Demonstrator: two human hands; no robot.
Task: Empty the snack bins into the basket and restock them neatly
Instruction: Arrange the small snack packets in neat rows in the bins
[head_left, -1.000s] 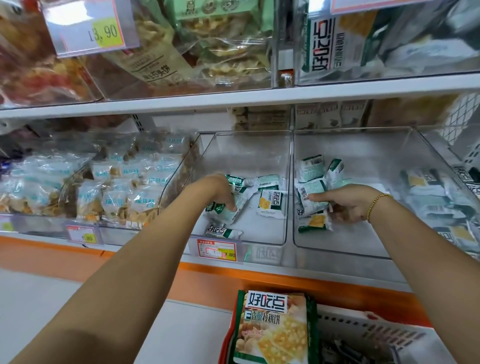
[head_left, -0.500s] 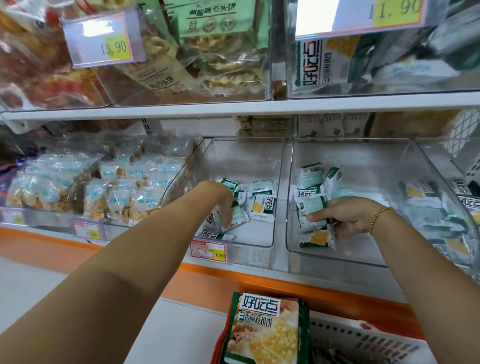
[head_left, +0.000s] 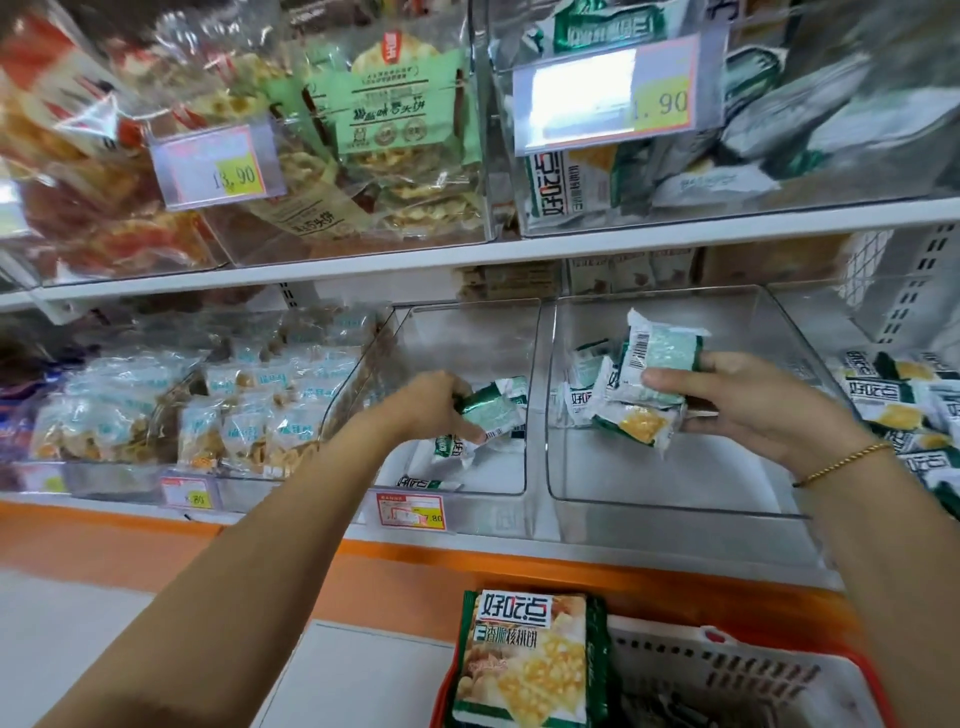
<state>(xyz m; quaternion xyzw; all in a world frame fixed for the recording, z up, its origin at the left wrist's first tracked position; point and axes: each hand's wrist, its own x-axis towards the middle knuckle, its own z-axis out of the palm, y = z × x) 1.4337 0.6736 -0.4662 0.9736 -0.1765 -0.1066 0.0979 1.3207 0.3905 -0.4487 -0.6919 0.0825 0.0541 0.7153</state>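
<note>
The bins (head_left: 675, 499) are clear, glossy hard plastic. The snack packets (head_left: 639, 410) are shiny crinkled plastic film. The basket (head_left: 737, 670) is matt white plastic lattice with a red rim. The bracelet (head_left: 847, 462) looks like gold metal beads.

Both hands grip green snack packets (head_left: 655, 364) — basket (head_left: 753, 670) below

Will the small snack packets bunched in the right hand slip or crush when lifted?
Probably slippery: the packets have glossy wrappers and sit fanned at different angles, so one could slide out. Likely light, since the right hand holds several at once. Perhaps fragile: the print shows crackers, so squeezing may break them.
</note>
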